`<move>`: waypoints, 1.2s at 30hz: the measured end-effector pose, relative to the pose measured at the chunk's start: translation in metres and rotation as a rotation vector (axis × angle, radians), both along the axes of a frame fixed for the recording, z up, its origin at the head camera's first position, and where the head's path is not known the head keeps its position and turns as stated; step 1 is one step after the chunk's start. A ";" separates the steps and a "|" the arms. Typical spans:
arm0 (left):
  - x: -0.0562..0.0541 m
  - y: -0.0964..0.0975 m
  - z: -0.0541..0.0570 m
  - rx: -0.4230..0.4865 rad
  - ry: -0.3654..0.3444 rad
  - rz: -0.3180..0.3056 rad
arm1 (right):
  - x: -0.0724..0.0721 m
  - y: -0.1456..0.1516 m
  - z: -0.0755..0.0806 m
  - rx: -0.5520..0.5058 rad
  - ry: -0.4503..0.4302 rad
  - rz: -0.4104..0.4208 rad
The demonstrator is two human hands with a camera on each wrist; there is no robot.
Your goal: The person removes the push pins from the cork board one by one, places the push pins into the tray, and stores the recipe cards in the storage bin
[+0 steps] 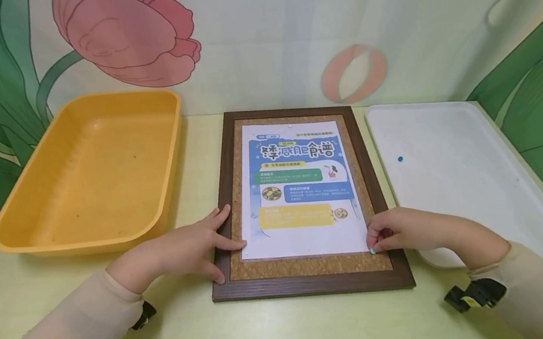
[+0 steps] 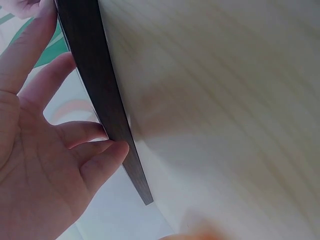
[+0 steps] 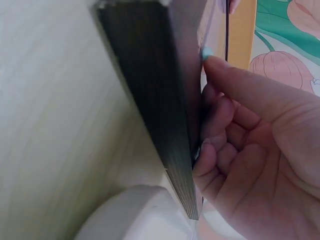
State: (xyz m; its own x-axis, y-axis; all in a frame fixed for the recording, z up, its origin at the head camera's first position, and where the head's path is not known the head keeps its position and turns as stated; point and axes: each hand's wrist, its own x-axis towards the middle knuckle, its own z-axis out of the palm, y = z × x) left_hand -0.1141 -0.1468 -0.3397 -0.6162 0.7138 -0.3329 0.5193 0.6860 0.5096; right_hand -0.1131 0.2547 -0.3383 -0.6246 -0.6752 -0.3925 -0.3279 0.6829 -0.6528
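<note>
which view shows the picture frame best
Head view: all four sides of the picture frame show, though the left hand and right hand cover small parts. The left wrist view shows one dark edge; the right wrist view, one side close up.

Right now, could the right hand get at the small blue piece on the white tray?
Probably yes: the blue piece lies uncovered on the white tray, near the right hand, with nothing visible between. That hand pinches a teal piece, likely to be released first.

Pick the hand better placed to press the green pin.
Right hand, probably: it pinches that pin at the lower right of the poster; the left hand rests on the left of the frame.
</note>
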 end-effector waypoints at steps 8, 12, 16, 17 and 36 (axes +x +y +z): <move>0.000 -0.001 0.002 -0.001 0.003 0.000 | -0.003 -0.001 0.004 0.026 -0.012 0.038; -0.001 0.000 0.001 0.000 0.012 -0.002 | -0.004 -0.001 0.005 0.037 -0.025 0.038; -0.002 0.000 0.000 -0.002 0.005 -0.003 | -0.003 0.000 0.005 0.032 -0.047 0.038; -0.002 0.000 0.000 -0.003 0.003 -0.003 | -0.003 0.001 0.005 0.029 -0.048 0.041; 0.000 0.001 0.003 -0.013 -0.001 0.006 | -0.003 0.001 0.007 0.034 -0.037 0.073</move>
State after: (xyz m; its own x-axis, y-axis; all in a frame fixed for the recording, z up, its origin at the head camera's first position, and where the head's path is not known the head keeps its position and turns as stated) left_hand -0.1141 -0.1456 -0.3370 -0.6198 0.7057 -0.3433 0.5145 0.6957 0.5012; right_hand -0.1157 0.2561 -0.3310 -0.5587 -0.7045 -0.4376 -0.3543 0.6798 -0.6421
